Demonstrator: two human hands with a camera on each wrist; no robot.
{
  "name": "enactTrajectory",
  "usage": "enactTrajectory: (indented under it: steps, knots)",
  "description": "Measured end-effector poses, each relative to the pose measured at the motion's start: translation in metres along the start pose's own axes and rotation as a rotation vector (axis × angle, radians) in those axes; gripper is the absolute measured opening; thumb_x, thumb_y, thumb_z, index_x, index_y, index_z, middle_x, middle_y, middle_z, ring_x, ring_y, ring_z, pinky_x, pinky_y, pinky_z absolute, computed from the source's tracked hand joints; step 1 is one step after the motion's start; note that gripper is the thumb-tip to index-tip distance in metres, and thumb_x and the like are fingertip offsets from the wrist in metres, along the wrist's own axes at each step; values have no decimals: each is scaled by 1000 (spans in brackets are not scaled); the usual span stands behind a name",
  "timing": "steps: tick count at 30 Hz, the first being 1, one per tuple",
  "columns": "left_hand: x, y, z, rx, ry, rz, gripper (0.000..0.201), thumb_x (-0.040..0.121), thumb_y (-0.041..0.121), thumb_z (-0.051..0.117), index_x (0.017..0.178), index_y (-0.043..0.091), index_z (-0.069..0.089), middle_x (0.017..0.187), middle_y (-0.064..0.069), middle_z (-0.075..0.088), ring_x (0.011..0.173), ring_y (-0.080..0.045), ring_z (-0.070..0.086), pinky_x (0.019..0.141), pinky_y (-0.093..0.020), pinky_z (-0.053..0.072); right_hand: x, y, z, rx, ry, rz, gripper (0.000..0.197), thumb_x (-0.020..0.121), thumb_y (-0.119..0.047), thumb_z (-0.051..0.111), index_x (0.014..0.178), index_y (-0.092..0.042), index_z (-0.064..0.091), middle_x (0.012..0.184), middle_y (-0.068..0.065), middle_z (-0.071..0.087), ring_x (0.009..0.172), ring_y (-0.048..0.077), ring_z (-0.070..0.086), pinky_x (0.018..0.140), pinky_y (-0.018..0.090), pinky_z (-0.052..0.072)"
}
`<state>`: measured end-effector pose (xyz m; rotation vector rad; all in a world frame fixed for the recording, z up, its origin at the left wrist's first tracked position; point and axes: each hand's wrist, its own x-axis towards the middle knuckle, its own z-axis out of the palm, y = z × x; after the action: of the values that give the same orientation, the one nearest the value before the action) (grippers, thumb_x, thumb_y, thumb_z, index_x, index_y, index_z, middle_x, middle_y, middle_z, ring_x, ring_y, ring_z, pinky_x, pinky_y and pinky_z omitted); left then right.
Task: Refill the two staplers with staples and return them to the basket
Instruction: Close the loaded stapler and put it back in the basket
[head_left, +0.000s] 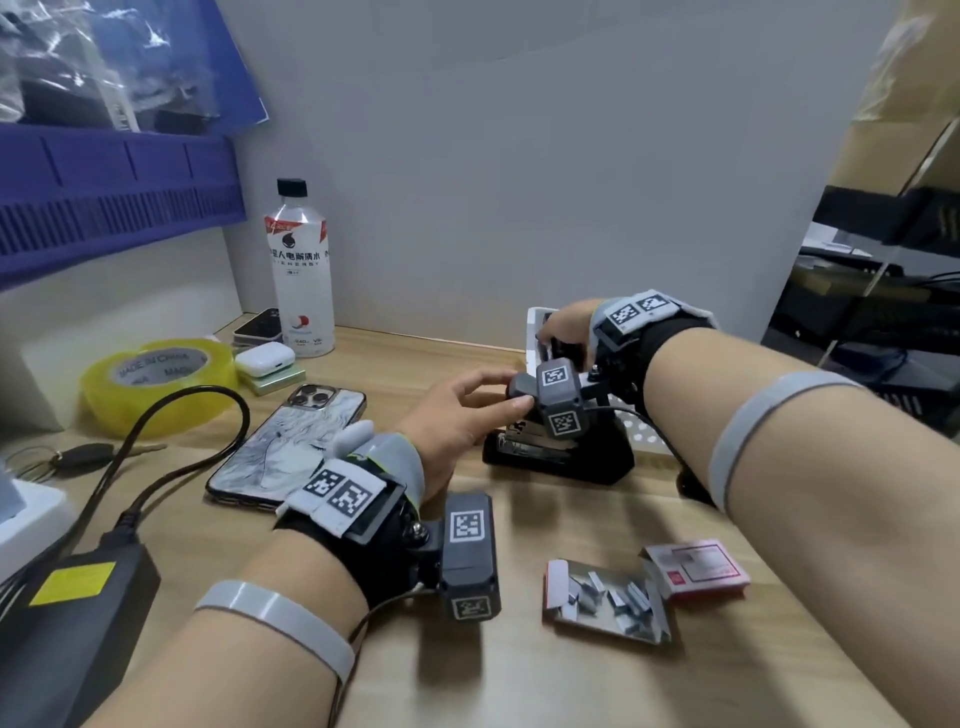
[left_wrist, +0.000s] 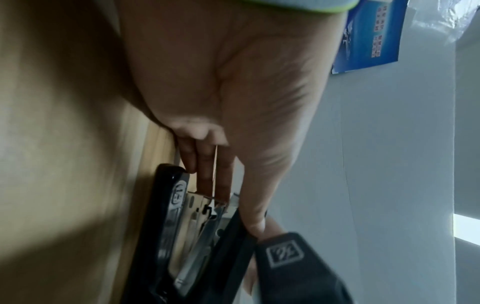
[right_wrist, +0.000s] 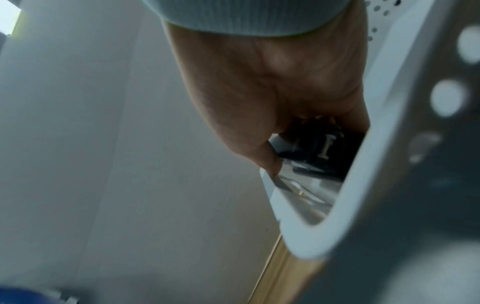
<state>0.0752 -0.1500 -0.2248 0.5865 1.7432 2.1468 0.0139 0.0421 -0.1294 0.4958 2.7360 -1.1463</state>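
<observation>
A black stapler (head_left: 561, 460) stands on the wooden desk in front of the white perforated basket (head_left: 531, 319). Its top is lifted and the metal magazine (left_wrist: 202, 226) shows. My left hand (head_left: 467, 410) pinches the raised top near its front, thumb (left_wrist: 255, 224) on the black lid. My right hand (head_left: 566, 325) reaches down into the basket (right_wrist: 389, 144), fingers curled round a second black stapler (right_wrist: 322, 144) that is mostly hidden. An open box of staple strips (head_left: 602, 597) lies at the front right of the desk, its red sleeve (head_left: 696, 569) beside it.
Left of the stapler lie a phone (head_left: 291, 447), a yellow tape roll (head_left: 156, 379), an earbuds case (head_left: 265, 361), keys (head_left: 78, 457) and a power adapter (head_left: 67, 613) with its cable. A drink bottle (head_left: 301, 270) stands against the grey wall. Blue trays hang at upper left.
</observation>
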Motion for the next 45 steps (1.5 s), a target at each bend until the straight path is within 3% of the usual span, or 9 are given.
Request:
enactTrajectory:
  steps: [10, 15, 19, 21, 24, 31, 35, 39, 45]
  knots:
    - [-6, -1, 3, -3, 35, 81, 23, 80, 6, 76, 100, 16, 71, 96, -10, 76, 89, -20, 70, 89, -34, 52, -9, 7, 0, -26, 6, 34, 48, 87, -18, 67, 132, -5, 58, 136, 14, 57, 128, 33, 55, 107, 45, 47]
    - [-14, 1, 1, -14, 36, 81, 30, 69, 23, 84, 97, 22, 76, 104, -14, 75, 94, -22, 70, 92, -37, 51, -33, 1, 2, 32, 31, 113, 32, 94, -20, 59, 122, -3, 55, 125, 19, 62, 121, 31, 61, 100, 45, 52]
    - [-24, 3, 3, 31, 29, 80, 43, 64, 35, 87, 103, 23, 75, 106, -11, 75, 99, -22, 70, 101, -42, 49, -70, -13, -7, -92, 152, -149, 21, 92, -23, 59, 101, -6, 66, 108, 12, 72, 96, 23, 69, 86, 35, 58]
    - [-28, 3, 5, 37, 28, 66, 46, 67, 35, 86, 108, 19, 74, 107, -9, 75, 101, -22, 70, 103, -45, 48, -97, -15, -6, -123, -23, -247, 18, 90, -26, 62, 95, -10, 70, 97, 5, 74, 85, 19, 68, 73, 29, 57]
    - [-39, 5, 8, 93, -16, 70, 44, 72, 35, 81, 109, 13, 75, 108, -9, 75, 104, -22, 69, 100, -38, 48, -133, -9, 0, -306, -257, -294, 30, 86, -39, 71, 106, -17, 72, 98, 0, 69, 92, 14, 66, 80, 33, 61]
    - [-57, 11, 6, 416, -133, 14, 27, 74, 2, 80, 101, 9, 75, 104, -14, 75, 92, -18, 66, 96, -38, 48, -162, 18, 24, -617, -43, -451, 49, 75, -46, 79, 119, -33, 61, 110, -10, 64, 101, 16, 62, 91, 32, 50]
    - [-53, 12, 12, 738, -59, 6, 11, 74, 22, 84, 79, 21, 74, 78, 2, 73, 71, -10, 59, 73, -28, 46, -165, 24, 31, -499, 16, -585, 43, 81, -31, 76, 122, -29, 62, 103, -7, 64, 92, 15, 61, 87, 27, 48]
    - [-55, 16, 4, 752, 63, -43, 17, 74, 31, 84, 87, 22, 76, 78, 7, 75, 68, -6, 64, 63, -18, 44, -166, 36, 14, -199, 80, -706, 37, 89, -18, 67, 124, -31, 64, 95, -19, 61, 74, -10, 58, 74, 5, 44]
    - [-61, 27, -9, 758, 145, -89, 24, 72, 33, 85, 91, 21, 77, 85, 5, 75, 81, -9, 66, 68, -19, 46, -157, 74, -19, 288, 274, -509, 23, 86, -4, 60, 96, -24, 63, 107, 16, 64, 90, 22, 60, 72, 37, 57]
